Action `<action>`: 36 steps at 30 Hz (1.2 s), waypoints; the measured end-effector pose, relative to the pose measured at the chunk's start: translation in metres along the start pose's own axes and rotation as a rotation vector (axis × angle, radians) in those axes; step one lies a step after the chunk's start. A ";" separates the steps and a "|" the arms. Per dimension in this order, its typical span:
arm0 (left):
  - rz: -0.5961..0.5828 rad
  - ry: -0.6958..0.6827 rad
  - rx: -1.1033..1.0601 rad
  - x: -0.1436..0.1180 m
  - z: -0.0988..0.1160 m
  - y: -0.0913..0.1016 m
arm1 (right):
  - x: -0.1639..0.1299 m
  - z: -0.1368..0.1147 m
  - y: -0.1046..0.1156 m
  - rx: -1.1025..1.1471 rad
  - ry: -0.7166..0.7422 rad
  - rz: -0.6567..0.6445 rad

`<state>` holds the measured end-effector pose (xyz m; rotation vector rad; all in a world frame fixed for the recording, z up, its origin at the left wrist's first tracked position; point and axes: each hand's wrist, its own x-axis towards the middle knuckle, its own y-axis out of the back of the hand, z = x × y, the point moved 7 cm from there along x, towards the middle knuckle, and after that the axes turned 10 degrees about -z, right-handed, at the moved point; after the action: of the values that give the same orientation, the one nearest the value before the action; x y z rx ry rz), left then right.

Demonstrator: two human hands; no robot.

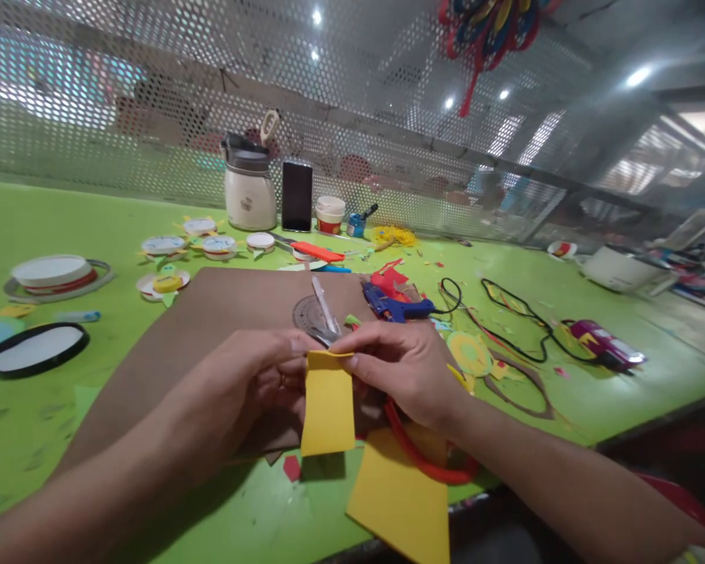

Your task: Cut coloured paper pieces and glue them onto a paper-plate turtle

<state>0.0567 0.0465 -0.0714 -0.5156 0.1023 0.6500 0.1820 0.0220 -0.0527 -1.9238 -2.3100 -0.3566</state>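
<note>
Between my two hands hangs a small yellow foam or paper strip (329, 407), pinched along its top edge. My left hand (270, 372) is closed at the strip's upper left corner, with some fingers curled behind it. My right hand (408, 372) pinches the upper right corner between thumb and forefinger. Just beyond my fingertips lie a clear protractor (309, 315) and a white pen-like tool (325, 304) on brown cardboard (240, 301). Below my right hand are a larger yellow sheet (405, 489) and a curved red strip (426, 458), partly hidden by my wrist.
A blue glue gun (396, 304) lies right of the protractor, near its black cord (520, 313) and a purple device (608, 345). Behind stand a white jug (250, 196), a phone (297, 197) and small paint pots (330, 213). Round white lids (163, 247) sit on the left.
</note>
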 end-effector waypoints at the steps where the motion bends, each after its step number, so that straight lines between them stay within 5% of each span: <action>1: -0.008 0.017 -0.007 0.000 -0.002 0.000 | 0.000 -0.002 0.000 -0.031 0.029 0.002; 8: 0.035 0.071 0.024 0.004 -0.008 0.007 | -0.004 -0.014 0.000 -0.214 0.136 0.011; 22: 0.084 0.083 0.105 0.000 -0.008 0.010 | 0.000 -0.003 -0.004 0.085 -0.067 -0.103; 29: 0.032 0.072 0.054 0.000 -0.009 0.008 | -0.005 -0.016 -0.004 -0.097 0.055 -0.144; 36: 0.096 0.043 0.217 -0.002 -0.006 0.006 | -0.006 -0.013 -0.003 -0.121 -0.017 -0.060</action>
<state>0.0516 0.0470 -0.0786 -0.3167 0.2363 0.7129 0.1796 0.0125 -0.0418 -1.9199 -2.4136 -0.4995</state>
